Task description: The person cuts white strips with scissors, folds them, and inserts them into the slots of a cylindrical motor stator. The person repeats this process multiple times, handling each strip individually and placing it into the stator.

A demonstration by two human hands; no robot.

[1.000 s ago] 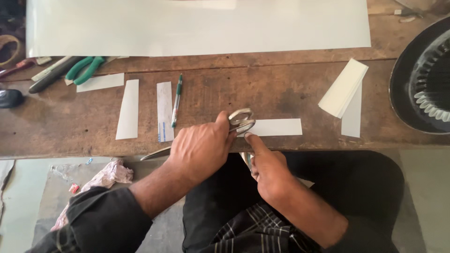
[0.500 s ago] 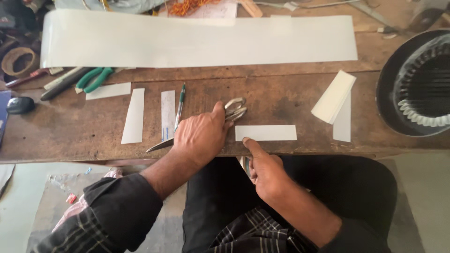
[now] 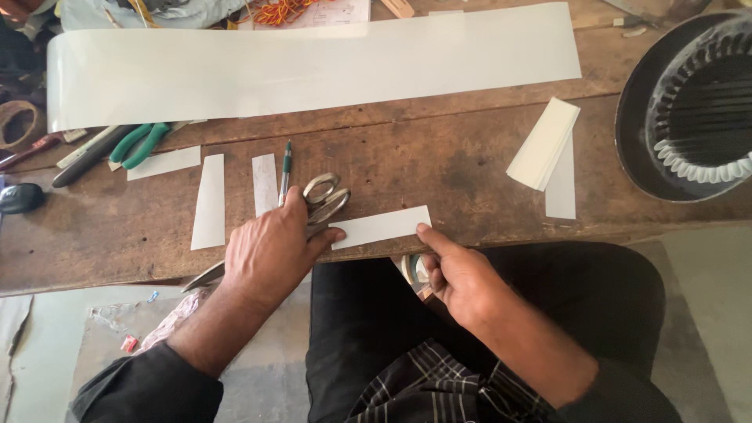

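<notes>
scissors left of strip, on bench

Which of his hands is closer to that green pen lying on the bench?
The left hand: its knuckles lie just below the green pen, over the scissors. The right hand is far off, at the paper strip.

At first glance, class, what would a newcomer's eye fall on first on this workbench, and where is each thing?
The long pale sheet stretched across the far side of the wooden bench catches the eye first. At the near edge, the left hand lies over a pair of metal scissors, while the right hand touches a fingertip to a small cut white strip. At the far right sits a big round dark part ringed with white slot liners.
</notes>
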